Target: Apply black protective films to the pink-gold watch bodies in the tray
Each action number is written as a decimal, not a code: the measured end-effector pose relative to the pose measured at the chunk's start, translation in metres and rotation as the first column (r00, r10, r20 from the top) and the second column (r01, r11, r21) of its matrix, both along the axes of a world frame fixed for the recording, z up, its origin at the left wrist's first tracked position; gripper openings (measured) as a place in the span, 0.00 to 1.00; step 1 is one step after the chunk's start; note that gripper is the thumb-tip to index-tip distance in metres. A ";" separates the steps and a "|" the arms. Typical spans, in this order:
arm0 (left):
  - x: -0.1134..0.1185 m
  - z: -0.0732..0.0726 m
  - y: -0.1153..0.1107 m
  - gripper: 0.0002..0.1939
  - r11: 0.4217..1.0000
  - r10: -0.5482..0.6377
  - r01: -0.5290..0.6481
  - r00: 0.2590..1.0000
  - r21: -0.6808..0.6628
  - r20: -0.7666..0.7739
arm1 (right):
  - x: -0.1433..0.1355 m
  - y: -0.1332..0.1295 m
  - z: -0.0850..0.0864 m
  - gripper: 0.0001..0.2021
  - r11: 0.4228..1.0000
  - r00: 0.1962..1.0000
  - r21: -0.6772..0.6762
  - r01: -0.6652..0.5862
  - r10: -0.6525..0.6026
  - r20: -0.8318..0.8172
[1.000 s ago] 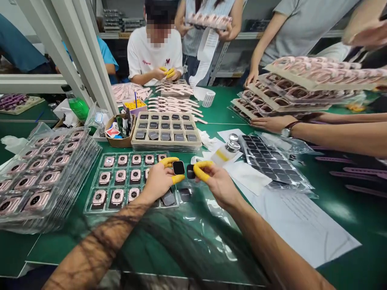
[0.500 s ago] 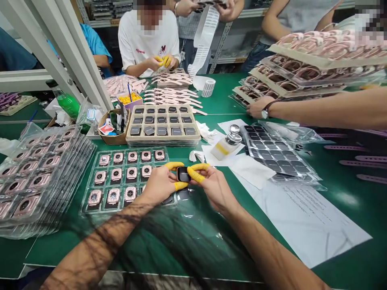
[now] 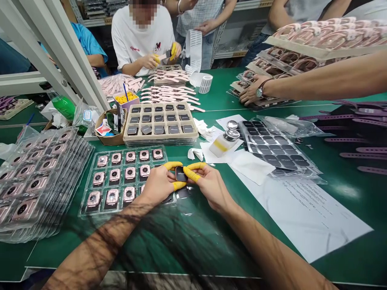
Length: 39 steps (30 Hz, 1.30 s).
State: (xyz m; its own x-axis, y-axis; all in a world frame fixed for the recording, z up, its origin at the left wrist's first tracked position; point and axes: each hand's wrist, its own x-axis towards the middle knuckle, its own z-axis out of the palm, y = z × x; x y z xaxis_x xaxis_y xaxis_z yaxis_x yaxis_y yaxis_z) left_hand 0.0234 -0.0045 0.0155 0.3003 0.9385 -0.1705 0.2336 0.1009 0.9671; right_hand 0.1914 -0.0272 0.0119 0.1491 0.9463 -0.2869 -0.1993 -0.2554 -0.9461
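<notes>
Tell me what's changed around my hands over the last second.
Your yellow-tipped right hand has moved left to meet your yellow-tipped left hand, bringing the flat black lettered square from beside the pale-rimmed square watch to over its dark screen. Neither hand let go. The clear plastic tray of pink watches and beige tray of black squares stayed put.

The left hand (image 3: 159, 183) and right hand (image 3: 213, 185), wearing yellow finger covers (image 3: 192, 175), hold a small square black-faced watch (image 3: 180, 173) between them. Beside lies a clear plastic tray (image 3: 107, 177) of pink-cased watches (image 3: 112, 196); beyond stands a beige 15-compartment tray (image 3: 160, 138) of square black pieces (image 3: 159, 129).
</notes>
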 end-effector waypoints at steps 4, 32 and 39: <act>0.001 0.001 0.000 0.28 1.000 0.000 0.000 1.000 -0.014 0.012 | -0.002 0.000 -0.002 0.25 1.000 1.000 0.007 -0.001 0.001 0.014; -0.031 0.014 0.031 0.27 0.948 0.063 0.110 0.855 0.298 -0.515 | 0.029 0.009 -0.008 0.19 0.853 0.284 0.371 -0.368 -0.277 0.918; -0.046 0.018 0.040 0.21 0.882 0.032 0.364 0.588 0.300 -0.808 | 0.034 0.016 -0.021 0.16 0.717 0.288 0.161 -0.678 0.058 0.956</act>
State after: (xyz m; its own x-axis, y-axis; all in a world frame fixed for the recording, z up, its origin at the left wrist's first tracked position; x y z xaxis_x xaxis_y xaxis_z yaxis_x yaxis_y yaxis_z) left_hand -0.0223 0.0350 0.0336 0.3948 0.9175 -0.0478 0.8728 -0.3582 0.3316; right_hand 0.2252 -0.0113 -0.0094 -0.4043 0.8867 0.2243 0.7558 0.4620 -0.4640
